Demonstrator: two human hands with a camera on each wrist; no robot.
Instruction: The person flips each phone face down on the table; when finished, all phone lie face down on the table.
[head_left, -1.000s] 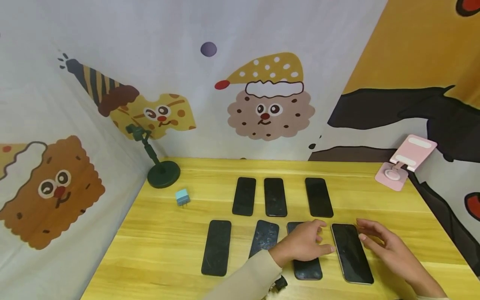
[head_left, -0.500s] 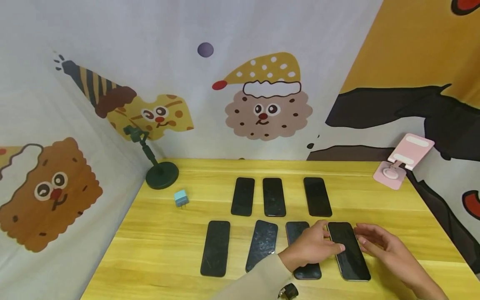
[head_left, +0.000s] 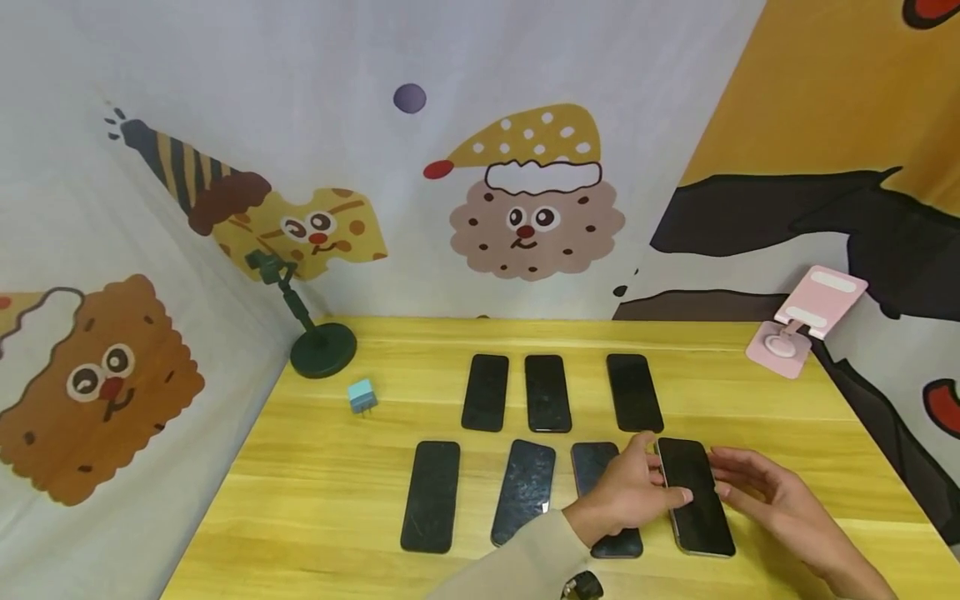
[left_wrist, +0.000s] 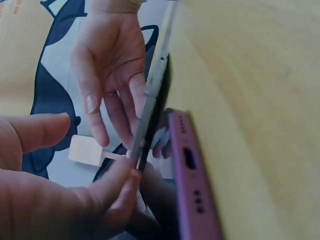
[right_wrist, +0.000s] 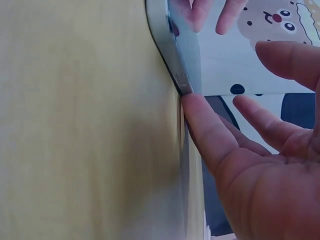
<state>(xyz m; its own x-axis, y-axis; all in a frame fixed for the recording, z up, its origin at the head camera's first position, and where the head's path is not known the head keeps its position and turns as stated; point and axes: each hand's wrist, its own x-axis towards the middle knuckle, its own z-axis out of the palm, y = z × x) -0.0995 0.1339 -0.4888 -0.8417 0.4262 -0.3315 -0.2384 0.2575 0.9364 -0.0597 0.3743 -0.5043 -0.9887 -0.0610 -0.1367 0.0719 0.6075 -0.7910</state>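
A black phone (head_left: 693, 500) lies at the right end of the near row on the yellow wooden table (head_left: 330, 500). My left hand (head_left: 660, 479) curls its fingertips on the phone's left edge, and the phone's thin edge (left_wrist: 152, 100) stands tilted up off the wood. My right hand (head_left: 738, 483) is on the other side with fingers spread, its thumb (right_wrist: 205, 130) pressing the silver edge (right_wrist: 177, 55). Close beside it lies a purple-edged phone (left_wrist: 192, 180), partly covered by my left hand (left_wrist: 75, 200) in the head view.
Two more dark phones (head_left: 525, 492) (head_left: 431, 496) fill the near row; three phones (head_left: 547, 392) lie in the back row. A green stand (head_left: 322, 346) and a blue charger (head_left: 362, 396) sit at back left, a pink phone stand (head_left: 806, 321) at back right.
Both hands have closed in on the right-hand phone. It has shifted a little to the left, and its edge has come up off the table.
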